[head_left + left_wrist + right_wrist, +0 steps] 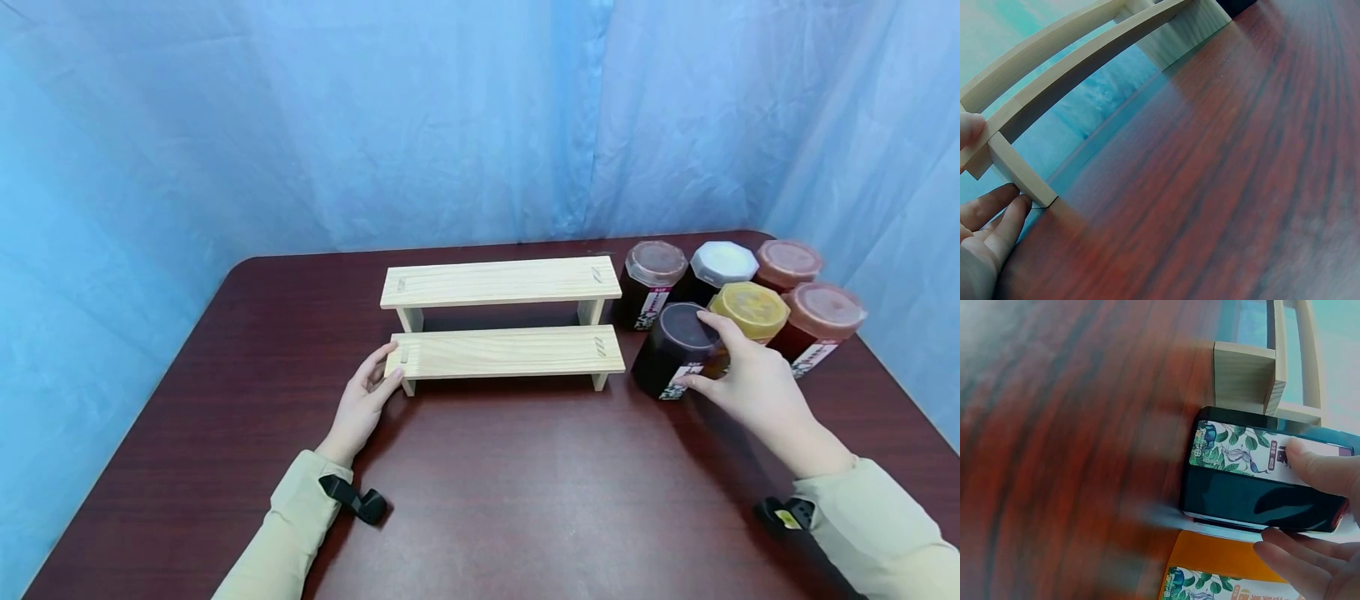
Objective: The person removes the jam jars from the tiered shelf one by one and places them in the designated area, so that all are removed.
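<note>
A pale two-step wooden rack [502, 353] stands on the dark red table. At the left end of its lower board, my left hand [363, 408] grips the edge, thumb toward the front; the left wrist view shows fingers beside the end leg [1025, 172]. My right hand [757, 383] holds a dark jar [663, 358] just right of the rack. Its thumb presses the leafy label [1241, 447] in the right wrist view, with the other fingers round the opposite side. Close behind that jar is a yellow-lidded jar [750, 308], partly hidden by the hand.
Several more jars stand at the back right: one with a dull pinkish lid [656, 262], one with a white lid [723, 263], and two with reddish lids, the nearer reddish-lidded jar [825, 312] rightmost. Blue curtains [450, 125] hang behind the table [510, 500].
</note>
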A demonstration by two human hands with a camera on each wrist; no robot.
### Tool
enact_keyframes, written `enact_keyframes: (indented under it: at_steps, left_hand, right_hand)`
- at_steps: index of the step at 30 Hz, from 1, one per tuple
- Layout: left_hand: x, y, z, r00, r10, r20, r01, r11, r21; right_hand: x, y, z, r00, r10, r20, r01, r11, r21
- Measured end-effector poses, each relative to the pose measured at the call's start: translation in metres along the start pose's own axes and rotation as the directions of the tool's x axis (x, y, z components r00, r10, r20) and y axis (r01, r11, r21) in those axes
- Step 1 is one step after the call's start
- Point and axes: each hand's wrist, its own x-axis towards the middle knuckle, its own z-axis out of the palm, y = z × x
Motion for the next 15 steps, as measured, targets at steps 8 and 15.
enact_keyframes:
  at_steps: [8,15]
  left_hand:
    - [0.0007,0.0003,0.0,1.0,-0.005,0.002,0.005,1.0,-0.006]
    - [-0.0001,0.0006,0.0,1.0,-0.005,0.002,0.005,1.0,0.007]
  right_hand:
    - [0.0061,-0.0022,-0.001,0.999,0.022,0.025,-0.021,1.0,-0.007]
    - [0.0064,-0.0073,0.0021,0.999,0.045,0.012,-0.045,0.998,-0.034]
